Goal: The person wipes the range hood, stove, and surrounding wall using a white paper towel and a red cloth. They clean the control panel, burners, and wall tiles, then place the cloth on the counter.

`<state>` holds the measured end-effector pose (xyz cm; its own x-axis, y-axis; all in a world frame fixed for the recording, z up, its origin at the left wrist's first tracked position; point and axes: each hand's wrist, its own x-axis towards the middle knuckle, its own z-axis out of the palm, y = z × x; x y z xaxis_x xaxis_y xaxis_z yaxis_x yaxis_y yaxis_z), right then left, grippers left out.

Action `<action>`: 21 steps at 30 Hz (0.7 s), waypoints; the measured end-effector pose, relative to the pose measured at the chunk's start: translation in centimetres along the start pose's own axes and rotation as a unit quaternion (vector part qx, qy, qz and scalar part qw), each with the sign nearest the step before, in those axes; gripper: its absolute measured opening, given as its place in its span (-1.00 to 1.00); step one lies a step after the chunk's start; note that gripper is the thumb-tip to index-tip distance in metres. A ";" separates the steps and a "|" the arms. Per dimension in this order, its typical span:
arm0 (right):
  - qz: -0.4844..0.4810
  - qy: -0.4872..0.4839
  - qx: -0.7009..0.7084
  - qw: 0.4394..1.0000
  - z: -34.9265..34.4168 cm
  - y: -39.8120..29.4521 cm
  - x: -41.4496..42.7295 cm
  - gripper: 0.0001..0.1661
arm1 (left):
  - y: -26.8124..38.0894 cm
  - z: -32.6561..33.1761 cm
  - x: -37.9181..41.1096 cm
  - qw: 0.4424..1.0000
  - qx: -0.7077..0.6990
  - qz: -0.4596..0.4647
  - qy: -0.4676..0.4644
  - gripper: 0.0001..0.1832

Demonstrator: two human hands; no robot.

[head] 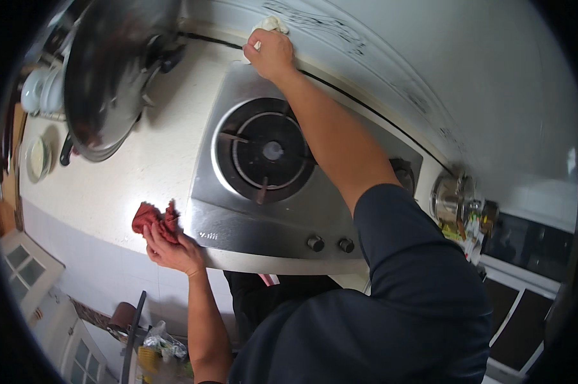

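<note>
My left hand (171,249) rests at the counter's front edge, its fingers on a crumpled dark red cloth (155,221), just left of the stainless steel gas stove (269,225). Up at the back of the stove, my right hand (272,53) grips a whitish cloth (272,24) against the strip below the wall tiles. My right forearm passes over the stove and hides part of it. A round black burner (273,151) with pan supports lies between my two arms. Two control knobs (315,243) sit at the stove's front right.
A large dark wok (111,81) stands tilted on the light countertop (168,144) at the left. Beyond it are white bowls (48,91) in a rack and a small dish (39,158). A glass-lidded pot (452,194) and several bottles stand at the far right.
</note>
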<state>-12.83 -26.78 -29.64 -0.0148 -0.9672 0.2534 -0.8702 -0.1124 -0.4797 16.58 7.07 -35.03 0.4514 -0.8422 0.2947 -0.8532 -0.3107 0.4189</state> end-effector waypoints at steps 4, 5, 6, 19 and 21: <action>0.037 0.181 0.060 0.981 -9.0 6.5 -7.0 -0.45 | 0.4 0.6 -0.2 1.000 0.005 0.000 0.010 -0.44; 0.054 0.188 0.038 0.980 -11.7 9.8 -9.3 -0.36 | 0.2 0.8 -0.3 1.000 0.006 0.000 0.014 -0.46; 0.107 0.197 0.058 0.973 -13.7 14.8 -11.8 -0.30 | 0.2 0.8 -0.3 1.000 0.017 0.010 0.012 -0.46; 0.334 -0.094 -0.183 0.920 -18.3 27.2 -19.6 -0.59 | -0.2 1.2 -0.3 0.999 0.028 -0.002 0.021 -0.46; 0.273 -0.102 -0.223 0.930 -15.0 23.7 -16.8 -0.64 | -0.1 1.0 -0.3 0.999 0.031 -0.002 0.020 -0.48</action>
<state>-40.57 -9.75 -32.72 -0.4612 -0.8801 -0.1124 -0.8784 0.4708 -0.0823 16.26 6.94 -36.03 0.4634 -0.8232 0.3281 -0.8655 -0.3410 0.3671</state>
